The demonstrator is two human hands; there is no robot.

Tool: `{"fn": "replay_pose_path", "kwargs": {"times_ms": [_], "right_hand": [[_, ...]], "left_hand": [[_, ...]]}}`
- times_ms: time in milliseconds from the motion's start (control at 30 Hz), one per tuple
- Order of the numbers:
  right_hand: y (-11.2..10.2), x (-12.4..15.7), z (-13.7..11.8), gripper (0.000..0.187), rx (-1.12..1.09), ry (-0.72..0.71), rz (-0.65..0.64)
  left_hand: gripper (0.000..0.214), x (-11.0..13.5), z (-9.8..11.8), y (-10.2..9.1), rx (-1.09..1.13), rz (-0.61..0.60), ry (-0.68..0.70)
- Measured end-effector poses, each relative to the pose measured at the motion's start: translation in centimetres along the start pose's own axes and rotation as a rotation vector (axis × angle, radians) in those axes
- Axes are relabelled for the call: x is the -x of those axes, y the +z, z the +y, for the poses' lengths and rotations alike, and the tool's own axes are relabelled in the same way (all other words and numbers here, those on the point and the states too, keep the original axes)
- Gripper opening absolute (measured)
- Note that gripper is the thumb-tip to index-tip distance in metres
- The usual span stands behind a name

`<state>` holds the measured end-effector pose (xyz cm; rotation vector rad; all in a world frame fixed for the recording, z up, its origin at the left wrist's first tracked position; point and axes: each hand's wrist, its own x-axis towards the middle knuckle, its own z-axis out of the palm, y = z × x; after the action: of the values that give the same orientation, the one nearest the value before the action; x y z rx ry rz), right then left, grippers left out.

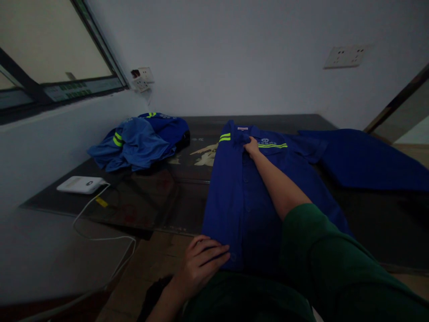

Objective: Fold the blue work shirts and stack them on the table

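Observation:
A blue work shirt [261, 192] with yellow-green reflective stripes lies front up on the dark table, its collar toward the wall and its hem toward me. One side of it is folded inward, so its left edge runs straight. My right hand [252, 146] reaches across the shirt and has its fingers closed on the cloth near the collar. At the lower left corner, close to the table's front edge, my left hand [206, 259] rests with its fingers stretched over the fabric. My left thumb is hidden.
Crumpled blue clothes [137, 143] are heaped at the back left of the table [187, 205]. Nearer me sits a white power bank [81, 184] with a white cable [89, 205] hanging over the edge. Folded blue cloth [372, 161] lies at the right. The wall carries sockets [348, 57].

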<state>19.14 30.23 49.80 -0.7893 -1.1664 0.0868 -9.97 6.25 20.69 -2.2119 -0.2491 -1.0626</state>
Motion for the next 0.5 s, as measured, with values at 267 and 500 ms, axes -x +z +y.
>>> {"fn": "replay_pose_path", "kwargs": {"times_ms": [267,500], "right_hand": [[0.2,0.0,-0.5,0.047,0.156,0.035,-0.02],[-0.9,-1.6,-1.4,0.056,0.371,0.008,0.019]], "left_hand": [[0.033,-3.6,-1.7,-4.0,0.081,-0.028,-0.07],[0.05,-10.2,-3.0,-0.6,-0.044,-0.171,-0.225]]}}
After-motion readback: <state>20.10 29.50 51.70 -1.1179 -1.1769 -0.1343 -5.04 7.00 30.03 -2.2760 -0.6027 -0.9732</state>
